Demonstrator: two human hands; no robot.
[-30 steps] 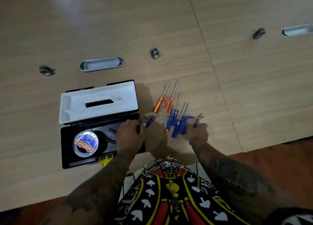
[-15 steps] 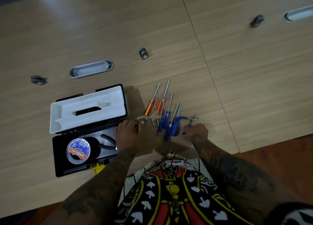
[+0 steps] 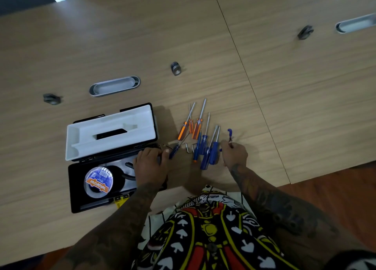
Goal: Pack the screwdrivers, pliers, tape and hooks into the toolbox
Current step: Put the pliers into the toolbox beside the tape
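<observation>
The black toolbox (image 3: 75,188) lies open at the left, with a white tray (image 3: 110,133) on its lid. A packaged tape roll (image 3: 98,181) and black-handled pliers (image 3: 127,166) lie inside. My left hand (image 3: 149,165) rests on the box's right edge, its fingertips at the handle end of a small blue screwdriver (image 3: 174,150). My right hand (image 3: 235,154) grips blue-handled pliers (image 3: 230,133), one handle sticking up. Between the hands lie orange screwdrivers (image 3: 196,128), blue screwdrivers (image 3: 211,152) and bent metal hooks (image 3: 189,148).
The wooden table (image 3: 203,45) has a seam running down its right side, two oval cable slots (image 3: 115,86) and small grey fittings (image 3: 176,68). Its front edge is close to my body, with reddish floor (image 3: 335,188) at the right.
My right hand has raised the blue-handled pliers off the pile and turned them so a handle points up. My left hand stays at the toolbox edge by the small blue screwdriver.
</observation>
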